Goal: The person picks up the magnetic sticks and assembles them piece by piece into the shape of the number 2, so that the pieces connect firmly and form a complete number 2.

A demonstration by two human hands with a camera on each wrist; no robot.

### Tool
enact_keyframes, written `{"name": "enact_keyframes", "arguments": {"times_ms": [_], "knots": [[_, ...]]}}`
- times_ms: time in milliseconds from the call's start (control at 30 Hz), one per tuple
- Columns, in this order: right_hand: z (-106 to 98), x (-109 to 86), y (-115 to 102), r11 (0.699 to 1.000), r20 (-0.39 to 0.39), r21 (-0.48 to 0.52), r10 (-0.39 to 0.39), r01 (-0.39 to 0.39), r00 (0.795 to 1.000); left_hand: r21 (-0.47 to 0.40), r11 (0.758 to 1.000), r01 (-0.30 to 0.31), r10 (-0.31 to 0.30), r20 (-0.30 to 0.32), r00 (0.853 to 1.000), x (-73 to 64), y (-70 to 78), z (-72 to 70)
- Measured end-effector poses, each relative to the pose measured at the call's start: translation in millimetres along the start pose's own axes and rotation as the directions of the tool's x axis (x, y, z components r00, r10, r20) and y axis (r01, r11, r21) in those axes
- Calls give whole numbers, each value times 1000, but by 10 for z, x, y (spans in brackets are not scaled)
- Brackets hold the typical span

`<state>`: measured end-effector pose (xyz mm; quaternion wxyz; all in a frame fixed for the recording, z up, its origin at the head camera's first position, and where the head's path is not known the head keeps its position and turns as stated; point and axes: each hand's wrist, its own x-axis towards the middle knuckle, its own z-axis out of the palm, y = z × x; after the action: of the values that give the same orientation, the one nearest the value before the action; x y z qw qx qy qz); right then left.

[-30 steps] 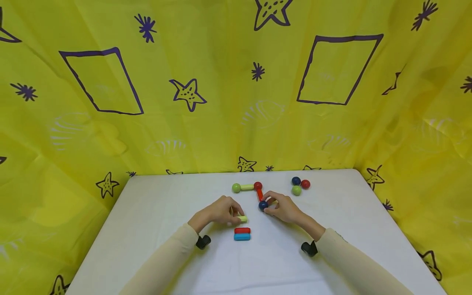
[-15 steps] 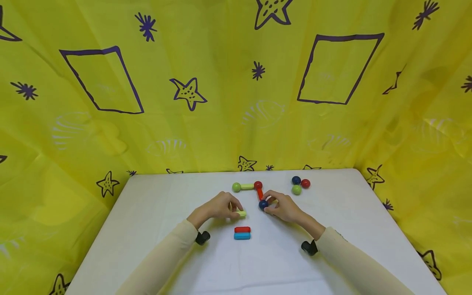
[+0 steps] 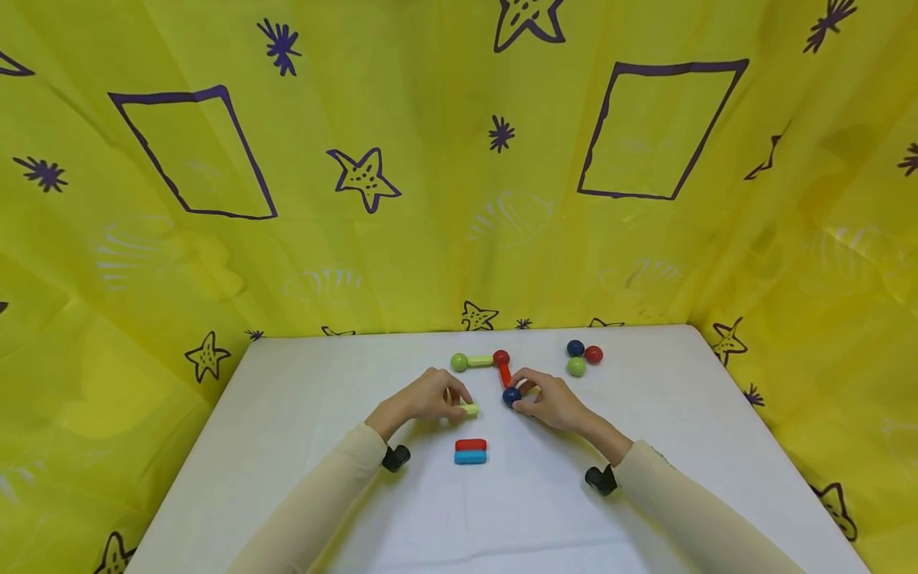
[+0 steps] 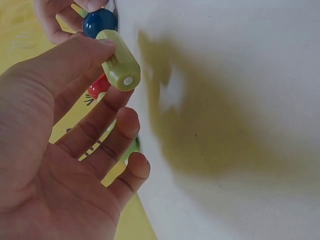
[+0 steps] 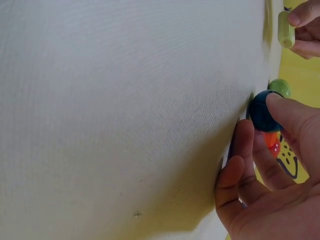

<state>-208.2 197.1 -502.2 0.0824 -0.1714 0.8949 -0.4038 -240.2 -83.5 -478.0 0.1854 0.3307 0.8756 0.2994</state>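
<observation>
In the head view my left hand (image 3: 429,396) pinches a pale yellow-green rod (image 3: 469,410) between thumb and fingers. A small white disc shows on the rod's near end (image 4: 128,81) in the left wrist view, its other fingers loosely bent. My right hand (image 3: 555,404) holds a dark blue ball (image 3: 511,397) by thumb and fingers. That ball sits at the near end of a red rod (image 3: 505,375), which runs to a red ball (image 3: 501,358). From there another pale rod (image 3: 480,361) leads left to a green ball (image 3: 459,363). A gap separates the held rod from the blue ball.
Nearer on the white-covered table (image 3: 301,414) lie a loose red rod (image 3: 470,445) and a blue rod (image 3: 470,458), side by side. Back right, a dark blue ball (image 3: 575,348), a red ball (image 3: 594,354) and a green ball (image 3: 576,367) are grouped. A yellow curtain (image 3: 430,263) encloses the table.
My left hand has moved the pale rod away from the loose red and blue rods, farther up the table. The right hand stays on the blue ball.
</observation>
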Motion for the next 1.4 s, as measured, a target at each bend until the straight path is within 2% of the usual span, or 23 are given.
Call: {"name": "enact_keyframes", "arguments": {"times_ms": [233,467,733,1100,1400], "knots": [[-5,0,2,1000,0,-7,-3,3,1000,-13,1000,13,-13,-24,1000,46,-28,7],[-2,-13,-2,998,-11,-33,-50,50,999,-5,1000,-3,3,-58,998,115,-45,31],[7,-7,-3,999,-13,-24,-25,24,1000,-20,1000,23,-24,-68,997,199,-38,63],[22,-4,30,1000,-16,-9,-20,20,1000,19,999,-41,42,-86,995,346,37,123],[15,-8,21,1000,-17,-7,-2,2,1000,-10,999,-38,37,-85,996,419,47,172]]}}
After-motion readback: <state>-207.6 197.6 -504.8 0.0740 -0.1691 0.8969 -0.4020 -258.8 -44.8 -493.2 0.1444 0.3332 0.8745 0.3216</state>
